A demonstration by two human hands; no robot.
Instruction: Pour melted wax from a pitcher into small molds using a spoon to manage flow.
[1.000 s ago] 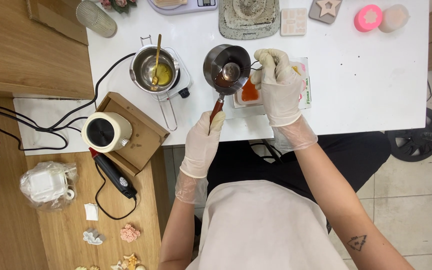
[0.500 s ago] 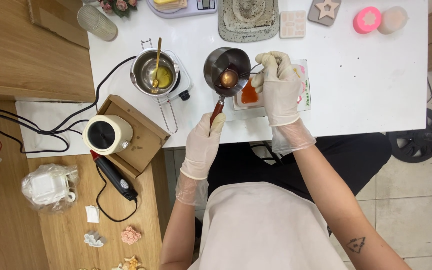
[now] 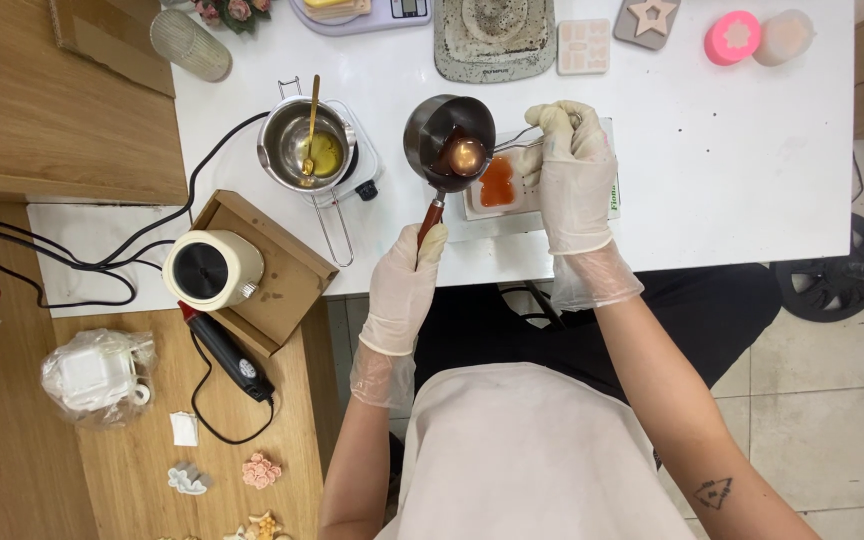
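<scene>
Two hands: both gloved and both busy over the near edge of the white table (image 3: 712,180).
Small dark pot (image 3: 449,140): held tilted above a white mould (image 3: 497,190), with a glossy amber-brown pool sitting in its bowl.
Left hand (image 3: 402,290): closed round the pot's reddish-brown handle (image 3: 430,216), thumb lying along it toward the bowl.
Right hand (image 3: 574,178): fingers curled round a thin metal tool (image 3: 517,138) whose tip reaches the pot's rim; the heel of the hand rests by the mould.
Mould filling: an orange patch already lies in the tray, just below the pot.
Handling, as I judge it: the pot looks light but likely hot and full of runny stuff, so the handle is the only safe place to grip; a steady wrist matters more than strength. The mould seems soft and shallow, easy to nudge or spill.
Further left: a steel pan (image 3: 307,145) with a gold spoon (image 3: 310,125) in yellow liquid, sitting on a small corded heater.
Beyond: a scale (image 3: 362,12), a grey slab (image 3: 495,38), a star mould (image 3: 649,20) and a pink round mould (image 3: 733,36) along the far edge.
</scene>
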